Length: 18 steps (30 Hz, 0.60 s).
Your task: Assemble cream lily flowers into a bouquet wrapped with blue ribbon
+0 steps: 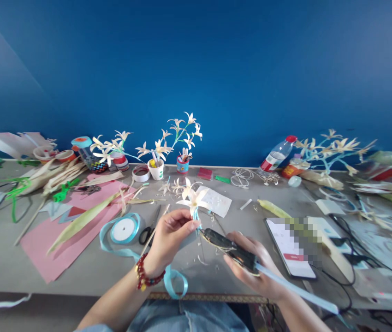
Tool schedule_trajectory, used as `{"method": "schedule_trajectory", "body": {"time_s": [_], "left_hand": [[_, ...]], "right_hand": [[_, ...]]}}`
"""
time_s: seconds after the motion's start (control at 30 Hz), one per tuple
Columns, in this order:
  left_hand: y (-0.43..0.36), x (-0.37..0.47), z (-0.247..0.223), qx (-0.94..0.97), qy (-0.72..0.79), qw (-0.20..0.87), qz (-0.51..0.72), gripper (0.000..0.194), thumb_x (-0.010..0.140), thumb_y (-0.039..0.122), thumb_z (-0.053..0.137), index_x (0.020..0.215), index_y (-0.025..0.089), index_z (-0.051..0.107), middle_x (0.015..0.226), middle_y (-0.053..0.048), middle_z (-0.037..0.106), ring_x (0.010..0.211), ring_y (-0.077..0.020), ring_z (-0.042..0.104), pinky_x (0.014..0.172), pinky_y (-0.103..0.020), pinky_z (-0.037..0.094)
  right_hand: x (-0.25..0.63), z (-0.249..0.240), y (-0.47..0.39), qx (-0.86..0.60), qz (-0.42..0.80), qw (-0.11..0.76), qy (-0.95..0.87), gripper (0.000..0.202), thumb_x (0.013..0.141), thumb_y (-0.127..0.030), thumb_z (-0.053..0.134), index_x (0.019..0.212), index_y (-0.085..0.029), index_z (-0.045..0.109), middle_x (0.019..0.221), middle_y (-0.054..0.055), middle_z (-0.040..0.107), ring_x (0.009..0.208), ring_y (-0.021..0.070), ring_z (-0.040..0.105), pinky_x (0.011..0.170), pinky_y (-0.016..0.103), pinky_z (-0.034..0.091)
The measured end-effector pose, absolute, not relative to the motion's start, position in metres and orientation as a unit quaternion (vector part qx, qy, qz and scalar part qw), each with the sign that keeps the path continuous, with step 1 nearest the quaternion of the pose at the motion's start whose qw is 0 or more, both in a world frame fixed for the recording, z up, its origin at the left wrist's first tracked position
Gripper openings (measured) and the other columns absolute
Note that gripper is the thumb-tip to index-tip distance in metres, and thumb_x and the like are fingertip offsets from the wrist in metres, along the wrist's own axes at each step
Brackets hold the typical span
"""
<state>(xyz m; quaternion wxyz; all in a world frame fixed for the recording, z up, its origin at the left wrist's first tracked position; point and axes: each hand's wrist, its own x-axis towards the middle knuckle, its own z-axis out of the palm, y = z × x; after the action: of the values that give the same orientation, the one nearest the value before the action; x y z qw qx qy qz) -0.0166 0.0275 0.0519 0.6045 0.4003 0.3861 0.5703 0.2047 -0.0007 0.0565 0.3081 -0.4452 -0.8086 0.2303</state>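
The left hand (177,233) pinches the light-blue stem (196,220) of a white artificial flower spray (194,199) between thumb and fingertips. The spray is upright, above the middle of the grey table (88,279), with its blooms above the fingers.

The right hand (253,263) is wrapped around the body of a black hot glue gun (234,248). A translucent glue stick (296,287) extends from the rear of the tool. The nozzle points at the stem, just beside the left fingertips; contact between nozzle and stem cannot be determined.

Left of the left hand are scissors (145,236) and a spool of light-blue ribbon (124,228). Farther left, a green husk leaf (80,224) lies on pink paper (45,253). Right of the glue gun is a smartphone (282,240), partly covered by a pixelated patch. Behind the spray, a white paper (216,201) lies flat.
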Motion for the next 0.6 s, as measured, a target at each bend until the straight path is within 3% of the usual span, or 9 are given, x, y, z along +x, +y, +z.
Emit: {"method": "schedule_trajectory", "body": {"time_s": [0.6], "left_hand": [[0.0264, -0.0162, 0.0525, 0.384, 0.382, 0.608, 0.581, 0.022, 0.066, 0.030, 0.089, 0.073, 0.015, 0.073, 0.068, -0.001, 0.070, 0.065, -0.0143, 0.065, 0.067, -0.024, 0.049]], "right_hand": [[0.2052, 0.0503, -0.0007, -0.421, 0.210, 0.330, -0.819, 0.007, 0.083, -0.023, 0.055, 0.081, -0.023, 0.061, 0.060, 0.002, 0.062, 0.051, 0.0180, 0.058, 0.051, 0.026, 0.044]]}}
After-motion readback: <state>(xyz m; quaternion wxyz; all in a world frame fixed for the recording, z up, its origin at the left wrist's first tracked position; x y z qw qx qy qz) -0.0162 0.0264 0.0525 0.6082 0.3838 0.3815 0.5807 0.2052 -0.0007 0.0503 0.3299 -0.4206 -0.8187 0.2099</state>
